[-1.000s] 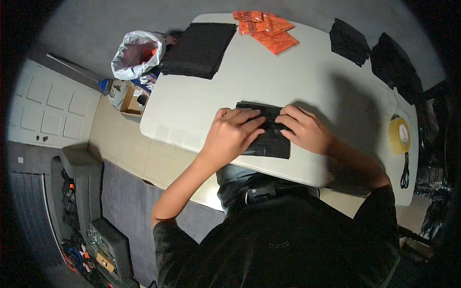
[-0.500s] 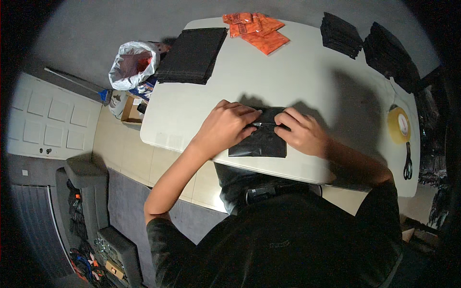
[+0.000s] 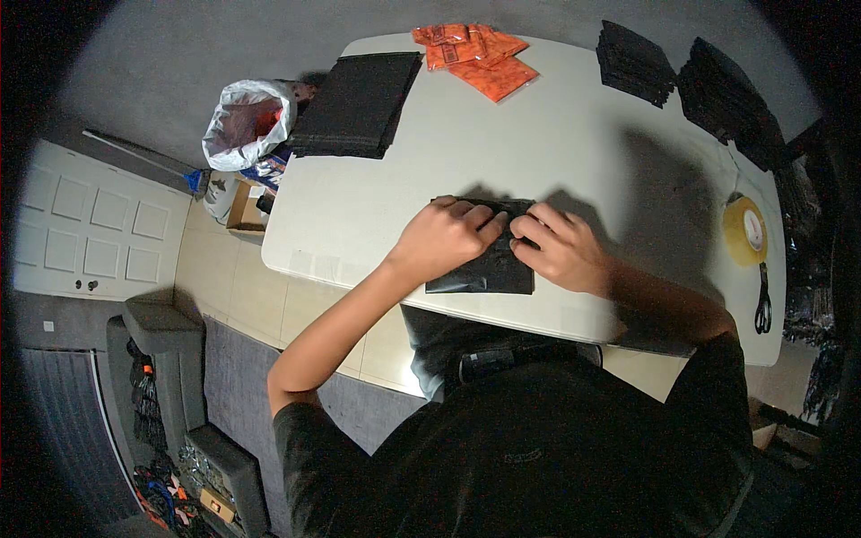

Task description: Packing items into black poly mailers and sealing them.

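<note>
A flat, slightly glossy black packet [image 3: 493, 276] lies at the front edge of the white table, squared to me. Over its left and upper part my left hand [image 3: 448, 235] is closed, with curled fingers gripping the packet's upper layer near the middle. My right hand [image 3: 558, 247] pinches at the packet's upper right side, thumb against bent fingers. Both hands' fingertips come close together there, and what lies right beneath them is partly hidden. The lower part of the packet shows uncovered.
Black folded sheets [image 3: 359, 103] are stacked at the table's far left. Orange packets [image 3: 493, 76] lie at the back, with two black stacks [image 3: 635, 65] [image 3: 726, 99] at the far right. Yellow tape [image 3: 743, 231] and scissors [image 3: 762, 305] rest on the right; a lined bin [image 3: 249, 125] stands left.
My left hand has shifted slightly right along the packet, its fingers now nearer my right hand and covering the small pale strip seen before. My right hand has barely moved.
</note>
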Demonstrator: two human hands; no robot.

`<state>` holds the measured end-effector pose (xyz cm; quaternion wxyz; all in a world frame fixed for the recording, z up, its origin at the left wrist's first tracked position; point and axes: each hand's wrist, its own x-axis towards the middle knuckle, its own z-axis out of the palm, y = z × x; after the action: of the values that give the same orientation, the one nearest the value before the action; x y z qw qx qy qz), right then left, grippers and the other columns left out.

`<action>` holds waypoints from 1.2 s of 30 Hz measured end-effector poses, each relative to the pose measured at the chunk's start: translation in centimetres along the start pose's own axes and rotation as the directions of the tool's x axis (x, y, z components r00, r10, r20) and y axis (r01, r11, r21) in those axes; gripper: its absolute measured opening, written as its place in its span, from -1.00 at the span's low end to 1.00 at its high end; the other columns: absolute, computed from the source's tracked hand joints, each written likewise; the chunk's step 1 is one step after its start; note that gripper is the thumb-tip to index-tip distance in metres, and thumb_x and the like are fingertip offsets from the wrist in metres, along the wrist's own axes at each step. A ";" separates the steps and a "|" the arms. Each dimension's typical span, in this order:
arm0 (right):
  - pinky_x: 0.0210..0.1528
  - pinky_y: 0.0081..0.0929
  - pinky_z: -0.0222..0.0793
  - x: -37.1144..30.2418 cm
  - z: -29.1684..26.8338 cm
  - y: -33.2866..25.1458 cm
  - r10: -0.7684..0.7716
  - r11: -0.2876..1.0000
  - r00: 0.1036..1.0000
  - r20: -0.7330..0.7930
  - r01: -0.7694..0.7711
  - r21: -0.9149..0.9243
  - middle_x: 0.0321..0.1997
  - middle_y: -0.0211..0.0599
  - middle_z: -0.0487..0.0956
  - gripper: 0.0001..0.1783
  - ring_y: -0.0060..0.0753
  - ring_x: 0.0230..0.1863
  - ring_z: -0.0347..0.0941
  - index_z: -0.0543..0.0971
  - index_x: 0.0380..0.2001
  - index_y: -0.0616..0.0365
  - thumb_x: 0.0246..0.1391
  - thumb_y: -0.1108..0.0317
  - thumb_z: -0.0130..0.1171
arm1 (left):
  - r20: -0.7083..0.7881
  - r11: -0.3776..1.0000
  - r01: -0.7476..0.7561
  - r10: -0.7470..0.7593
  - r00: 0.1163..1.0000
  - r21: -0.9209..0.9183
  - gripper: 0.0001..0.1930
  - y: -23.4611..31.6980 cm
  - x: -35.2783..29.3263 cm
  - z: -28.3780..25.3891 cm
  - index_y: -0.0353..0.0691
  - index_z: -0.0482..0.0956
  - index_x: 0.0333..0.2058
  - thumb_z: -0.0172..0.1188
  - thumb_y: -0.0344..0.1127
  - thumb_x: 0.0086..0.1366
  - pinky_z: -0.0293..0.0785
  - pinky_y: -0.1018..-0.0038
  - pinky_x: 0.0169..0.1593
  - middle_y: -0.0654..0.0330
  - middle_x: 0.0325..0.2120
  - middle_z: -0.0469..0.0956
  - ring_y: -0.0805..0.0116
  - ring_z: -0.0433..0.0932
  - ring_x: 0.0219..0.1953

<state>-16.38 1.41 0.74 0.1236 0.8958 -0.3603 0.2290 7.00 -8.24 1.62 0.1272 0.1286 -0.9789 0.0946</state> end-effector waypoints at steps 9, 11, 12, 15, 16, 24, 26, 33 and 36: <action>-0.32 -0.46 0.47 -0.1 0.3 -0.3 0.010 0.997 0.999 -0.045 -0.014 -0.081 -0.20 -0.41 0.51 -0.81 -0.34 -0.11 0.45 0.68 -0.42 0.12 -0.22 0.37 0.35 | -0.188 0.999 -0.027 0.032 0.982 0.031 -0.71 0.9 0.2 0.9 -0.10 0.70 -0.11 0.27 -0.32 0.17 0.70 0.46 -0.35 0.30 -0.27 0.66 0.38 0.75 -0.33; -0.35 -0.46 0.46 -0.2 0.7 -0.3 -0.001 0.994 0.998 -0.057 -0.005 -0.108 -0.21 -0.40 0.48 -0.85 -0.33 -0.10 0.44 0.64 -0.48 0.10 -0.22 0.32 0.32 | -0.191 1.000 -0.029 0.029 0.981 0.001 -0.71 0.9 0.2 1.5 -0.07 0.71 -0.13 0.28 -0.32 0.12 0.75 0.41 -0.27 0.28 -0.17 0.69 0.32 0.77 -0.27; -0.37 -0.46 0.45 -0.2 0.9 -0.3 -0.012 0.991 0.998 -0.066 0.003 -0.135 -0.22 -0.40 0.45 -0.86 -0.31 -0.08 0.43 0.60 -0.55 0.07 -0.21 0.28 0.29 | -0.209 0.998 -0.067 0.067 0.976 0.010 -0.73 0.9 0.6 1.7 -0.07 0.71 -0.18 0.29 -0.32 0.10 0.76 0.41 -0.27 0.28 -0.16 0.69 0.31 0.77 -0.26; -0.38 -0.46 0.44 -0.3 0.9 -0.3 -0.018 0.992 0.998 -0.066 0.010 -0.127 -0.24 -0.39 0.44 -0.87 -0.31 -0.09 0.43 0.60 -0.55 0.08 -0.20 0.28 0.29 | -0.224 0.996 -0.091 0.092 0.970 0.015 -0.79 1.1 1.2 2.2 -0.07 0.71 -0.25 0.32 -0.31 0.09 0.76 0.42 -0.25 0.29 -0.16 0.69 0.31 0.77 -0.24; -0.38 -0.46 0.44 -0.3 0.9 -0.3 -0.020 0.992 0.998 -0.066 0.011 -0.126 -0.24 -0.39 0.44 -0.87 -0.31 -0.09 0.43 0.60 -0.55 0.08 -0.20 0.28 0.29 | -0.221 0.997 -0.081 0.081 0.972 0.011 -0.82 1.1 1.2 2.4 -0.08 0.70 -0.27 0.34 -0.30 0.10 0.76 0.42 -0.24 0.30 -0.16 0.69 0.31 0.77 -0.23; -0.37 -0.46 0.44 -0.1 1.0 -0.5 0.042 0.989 0.991 -0.126 -0.059 -0.135 -0.22 -0.43 0.46 -0.84 -0.34 -0.10 0.46 0.61 -0.42 0.05 -0.12 0.28 0.29 | -0.108 0.922 0.116 -0.166 0.980 -0.369 -0.81 1.5 0.4 0.0 -0.12 0.81 -0.19 0.36 -0.18 0.34 0.73 0.31 -0.22 0.15 -0.23 0.79 0.16 0.78 -0.26; -0.33 -0.43 0.48 0.3 0.5 -0.6 0.061 0.992 0.991 -0.118 -0.074 -0.102 -0.20 -0.43 0.51 -0.81 -0.34 -0.09 0.48 0.65 -0.37 0.08 -0.12 0.30 0.35 | -0.024 0.889 0.174 -0.203 0.979 -0.424 -0.80 1.6 -0.7 -0.6 -0.13 0.82 -0.17 0.36 -0.18 0.36 0.73 0.29 -0.22 0.11 -0.23 0.79 0.12 0.78 -0.27; -0.23 -0.31 0.55 0.3 1.4 0.6 0.092 0.967 0.994 0.061 -0.103 0.231 -0.22 -0.37 0.55 -0.72 -0.31 -0.14 0.53 0.66 -0.27 0.11 0.06 0.16 0.39 | -0.022 0.824 0.199 -0.248 0.969 -0.531 -0.73 3.1 -3.2 -1.7 -0.18 0.81 -0.14 0.46 -0.16 0.27 0.74 0.32 -0.14 0.11 -0.22 0.79 0.10 0.79 -0.20; -0.19 -0.26 0.55 1.2 1.2 1.1 0.041 0.924 0.992 0.117 -0.082 0.373 -0.30 -0.29 0.56 -0.73 -0.21 -0.21 0.55 0.67 -0.32 0.16 0.14 0.17 0.41 | -0.143 0.861 0.178 -0.276 0.950 -0.476 -0.65 3.9 -4.0 -1.3 -0.22 0.80 -0.10 0.49 -0.12 0.23 0.74 0.28 -0.05 0.09 -0.13 0.77 0.05 0.75 -0.05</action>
<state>-16.01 -0.54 0.36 -0.0774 0.9021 -0.3436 0.2493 9.91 -3.32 1.16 0.2651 0.1994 -0.9327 -0.1412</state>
